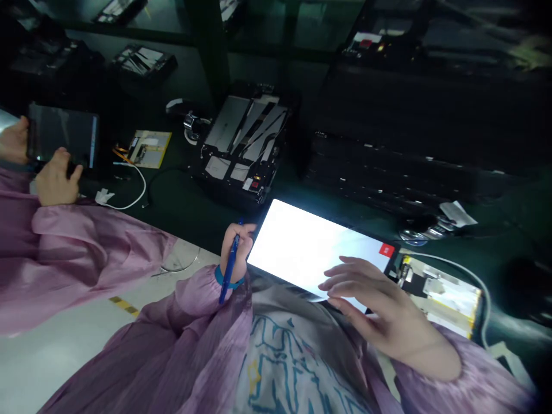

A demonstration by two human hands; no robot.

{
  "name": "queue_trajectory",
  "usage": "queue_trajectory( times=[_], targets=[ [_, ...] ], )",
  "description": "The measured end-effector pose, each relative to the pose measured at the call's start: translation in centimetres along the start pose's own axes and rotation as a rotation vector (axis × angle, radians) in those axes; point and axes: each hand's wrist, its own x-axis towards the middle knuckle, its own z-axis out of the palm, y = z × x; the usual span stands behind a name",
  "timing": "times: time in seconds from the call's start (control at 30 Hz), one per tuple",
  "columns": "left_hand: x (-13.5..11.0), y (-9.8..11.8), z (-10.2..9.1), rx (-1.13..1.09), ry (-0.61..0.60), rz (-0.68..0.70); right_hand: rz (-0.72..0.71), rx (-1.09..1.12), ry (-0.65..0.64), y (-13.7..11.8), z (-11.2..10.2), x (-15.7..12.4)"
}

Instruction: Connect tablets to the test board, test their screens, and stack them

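A tablet (308,244) with a bright white screen and a small red label in its right corner is tilted in front of my body at the table edge. My left hand (236,247) is closed at the tablet's left edge, with a blue pen (231,261) held between its fingers and pointing down over the wrist. A blue band (235,284) circles that wrist. Over the lower right of the screen is my right hand (373,293), fingers spread and slightly bent; whether the fingertips touch the glass I cannot tell.
An opened tablet body (149,148) with a white cable lies left; another (448,293) lies right, beside a curved cable. Stacked tablet parts (244,138) stand ahead, with long dark stacks (409,167) at right. At far left, a co-worker's hands (58,178) are at a dark tablet (64,135).
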Motion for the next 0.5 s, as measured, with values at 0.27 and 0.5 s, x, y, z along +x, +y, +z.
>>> queue_trajectory(
  times=[0.27, 0.5],
  targets=[
    [0.4, 0.4, -0.4, 0.108, -0.072, 0.044, 0.051, 0.085, 0.006, 0.3, 0.2, -1.4],
    [0.9, 0.7, -0.6, 0.126, -0.157, 0.042, 0.045, 0.036, 0.073, 0.9, -0.1, -1.4]
  ],
)
